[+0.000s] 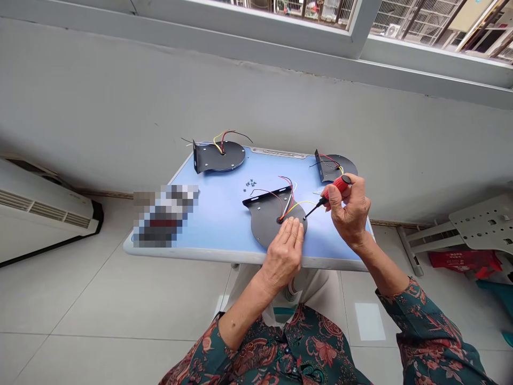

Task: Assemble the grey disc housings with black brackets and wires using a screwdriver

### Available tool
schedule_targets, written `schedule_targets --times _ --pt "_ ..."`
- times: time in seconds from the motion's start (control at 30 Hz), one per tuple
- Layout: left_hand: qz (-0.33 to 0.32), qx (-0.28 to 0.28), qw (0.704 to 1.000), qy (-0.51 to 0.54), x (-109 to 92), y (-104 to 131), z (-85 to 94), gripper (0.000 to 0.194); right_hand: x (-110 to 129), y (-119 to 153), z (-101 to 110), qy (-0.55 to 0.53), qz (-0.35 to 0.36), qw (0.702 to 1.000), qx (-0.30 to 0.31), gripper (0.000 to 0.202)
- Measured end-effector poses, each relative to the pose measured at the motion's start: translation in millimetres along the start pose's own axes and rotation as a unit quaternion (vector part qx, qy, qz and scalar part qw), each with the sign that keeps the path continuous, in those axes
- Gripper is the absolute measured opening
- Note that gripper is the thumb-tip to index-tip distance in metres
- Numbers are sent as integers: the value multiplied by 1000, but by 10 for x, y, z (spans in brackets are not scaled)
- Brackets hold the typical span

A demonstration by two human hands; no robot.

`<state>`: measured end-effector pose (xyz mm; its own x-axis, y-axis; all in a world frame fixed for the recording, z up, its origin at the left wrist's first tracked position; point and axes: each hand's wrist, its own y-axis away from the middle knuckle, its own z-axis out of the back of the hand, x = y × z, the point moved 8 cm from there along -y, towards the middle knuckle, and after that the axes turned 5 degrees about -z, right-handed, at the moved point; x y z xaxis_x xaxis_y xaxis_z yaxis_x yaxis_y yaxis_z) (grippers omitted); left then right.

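A dark grey round-ended metal plate [264, 227] with a bent, slotted edge lies near the front of the blue table. Red, white, yellow and black wires rise from a hole in its middle. My left hand [286, 248] rests flat on the plate, fingers stretched out over its right part. With its fingers wrapped round the handle, my right hand [349, 211] holds a red and black screwdriver [336, 188]. The slanted shaft reaches down to a small screw [304, 217] at the plate's right rim, beside my left fingertips.
Two similar wired plates stand further back, one at the left [224, 156] and one at the right [344, 163]. Several small screws [250, 183] lie loose between them. A blurred patch [166, 216] covers the table's [224, 214] left side. Behind is a grey wall [200, 96].
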<state>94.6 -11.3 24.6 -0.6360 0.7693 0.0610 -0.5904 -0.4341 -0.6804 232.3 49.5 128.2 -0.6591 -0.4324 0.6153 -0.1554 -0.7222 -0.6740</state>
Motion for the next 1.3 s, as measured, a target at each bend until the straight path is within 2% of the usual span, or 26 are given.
schedule_targets --times 0.33,0.57,0.73,0.8,0.97,1.1,1.23,1.3 --pt "7 24 999 21 10 35 -58 64 113 -66 -115 26 20 998 50 24" --pt "0 7 1000 5 2 24 -35 59 222 -124 -123 21 37 996 85 24" --pt "13 16 999 34 19 47 -76 69 286 -246 -116 24 39 992 119 32" --pt "15 16 999 36 23 54 -83 70 322 -284 -130 37 59 988 137 35" --pt "24 32 998 49 64 44 -79 65 418 -336 -182 70 112 970 202 27" --pt "33 46 996 64 109 33 -57 61 479 -384 -173 114 131 952 250 36" --pt "41 52 995 71 132 38 -64 64 505 -446 -114 197 120 946 228 13" --pt "38 51 996 68 125 37 -65 63 524 -453 -96 260 109 939 198 28"
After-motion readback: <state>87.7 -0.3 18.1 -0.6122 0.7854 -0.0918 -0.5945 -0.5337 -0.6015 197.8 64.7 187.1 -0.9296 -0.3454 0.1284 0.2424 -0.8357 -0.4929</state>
